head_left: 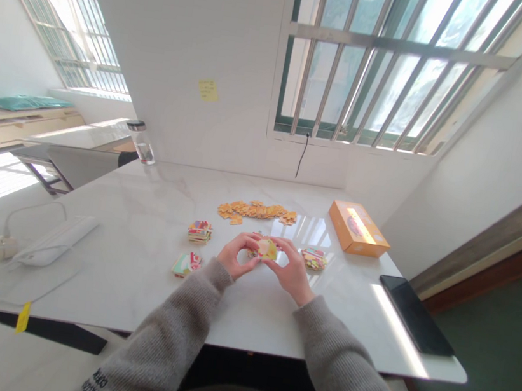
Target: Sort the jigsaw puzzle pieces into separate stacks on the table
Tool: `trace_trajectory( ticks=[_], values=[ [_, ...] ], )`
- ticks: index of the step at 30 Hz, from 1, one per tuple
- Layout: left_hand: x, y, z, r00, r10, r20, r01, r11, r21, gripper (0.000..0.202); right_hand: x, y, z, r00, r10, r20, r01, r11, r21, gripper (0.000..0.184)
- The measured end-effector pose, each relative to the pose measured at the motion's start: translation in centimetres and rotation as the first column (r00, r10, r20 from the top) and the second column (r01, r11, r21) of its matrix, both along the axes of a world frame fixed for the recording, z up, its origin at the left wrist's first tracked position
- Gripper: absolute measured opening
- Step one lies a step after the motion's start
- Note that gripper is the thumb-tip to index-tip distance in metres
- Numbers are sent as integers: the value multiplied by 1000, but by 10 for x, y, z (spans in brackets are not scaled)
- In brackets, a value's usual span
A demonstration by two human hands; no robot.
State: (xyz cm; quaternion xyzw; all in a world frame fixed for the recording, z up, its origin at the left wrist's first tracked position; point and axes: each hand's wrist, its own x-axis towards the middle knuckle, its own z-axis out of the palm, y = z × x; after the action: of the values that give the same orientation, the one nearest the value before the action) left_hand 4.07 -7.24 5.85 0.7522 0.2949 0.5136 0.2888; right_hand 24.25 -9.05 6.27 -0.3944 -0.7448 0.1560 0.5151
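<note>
Between my two hands is a small yellow picture puzzle piece (267, 249), raised a little over the white table. My left hand (238, 253) pinches its left side with thumb and fingers. On the other side my right hand (291, 267) grips its right edge. A few more pieces seem to lie behind it, mostly hidden by the fingers. To the left sit two stacks of colourful pieces, an upper stack (200, 231) and a lower stack (187, 265). Another stack (314, 259) lies just right of my right hand. Beyond my hands spreads a long heap of orange pieces (259, 211).
An orange box (358, 229) stands at the back right, with a black tablet or phone (416, 315) near the right edge. A clear bottle (143, 145) is at the far left corner. A white power strip (60, 243) with cables lies at left. The wall is behind.
</note>
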Motion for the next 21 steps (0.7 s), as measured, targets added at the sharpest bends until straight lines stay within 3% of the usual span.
trace_trajectory(
  ticks=[5, 11, 15, 18, 21],
  values=[
    [0, -2, 4, 999, 8, -53, -5, 998, 58, 20, 4, 2, -1, 1000, 27, -9, -27, 1000, -5, 43],
    [0, -3, 5, 983, 127, -130, -109, 984, 138, 24, 2, -2, 1, 999, 25, 29, -25, 1000, 6, 49],
    [-5, -6, 7, 978, 179, -109, -159, 972, 171, 27, 2, -5, 4, 997, -35, -64, 37, 999, 35, 38],
    [-19, -10, 11, 960, 235, -152, -202, 958, 202, 24, 4, -4, 3, 988, -93, -122, 97, 995, 30, 34],
    [-48, -9, 17, 929, 276, -247, -223, 950, 221, 20, 3, -3, 1, 989, -104, -107, 106, 994, 11, 34]
  ],
)
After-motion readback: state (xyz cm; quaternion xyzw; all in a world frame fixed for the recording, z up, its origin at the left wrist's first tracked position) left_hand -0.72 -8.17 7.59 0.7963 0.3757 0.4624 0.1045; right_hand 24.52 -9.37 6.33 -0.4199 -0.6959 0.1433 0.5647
